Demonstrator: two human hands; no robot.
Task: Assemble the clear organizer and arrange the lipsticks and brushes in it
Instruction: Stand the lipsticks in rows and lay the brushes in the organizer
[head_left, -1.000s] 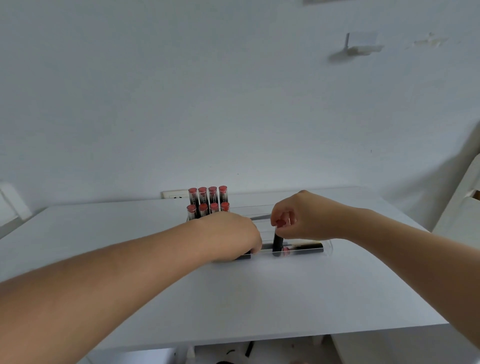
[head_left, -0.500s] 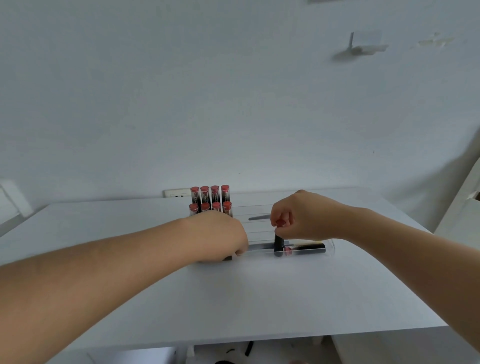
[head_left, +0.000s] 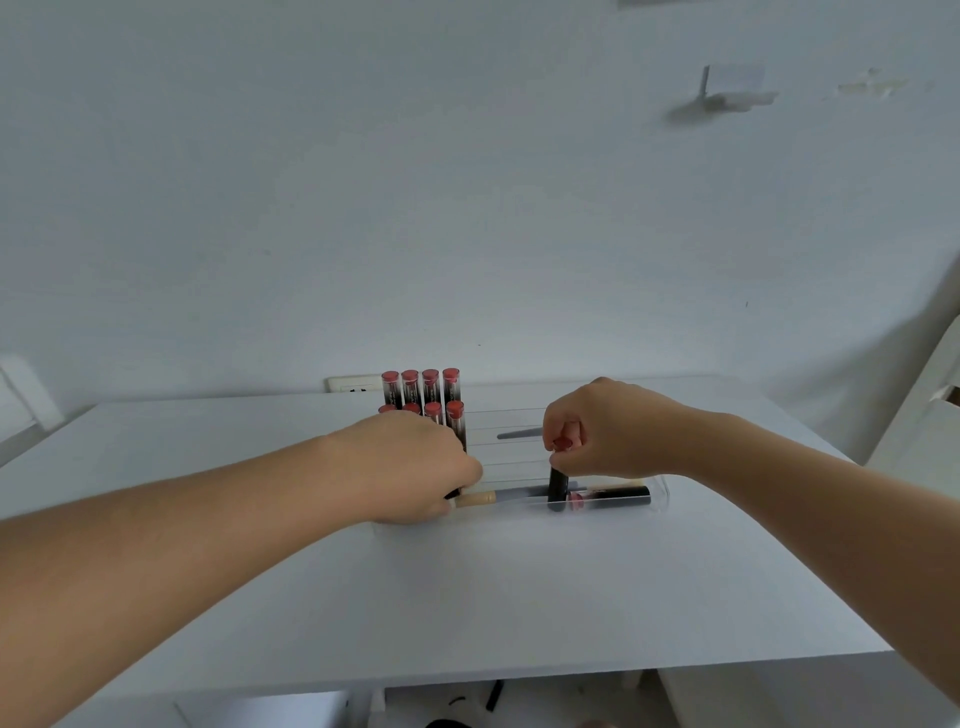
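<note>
Leftward the left hand (head_left: 415, 465) has slid along the clear organizer (head_left: 662, 493), uncovering a brush's pale handle (head_left: 475, 500).

Right hand (head_left: 602, 434) pinches an upright lipstick (head_left: 557, 488) over the near tray, mid-table (head_left: 467, 597); eight lipsticks (head_left: 431, 397) stand far left. I'd lower it straight, steadying the organizer. Whether the left hand's fingers grip anything is hidden; clear walls are hard to trace.

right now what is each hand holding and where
Right hand pinches an upright lipstick by its red top; left hand grips a brush at one end.
</note>
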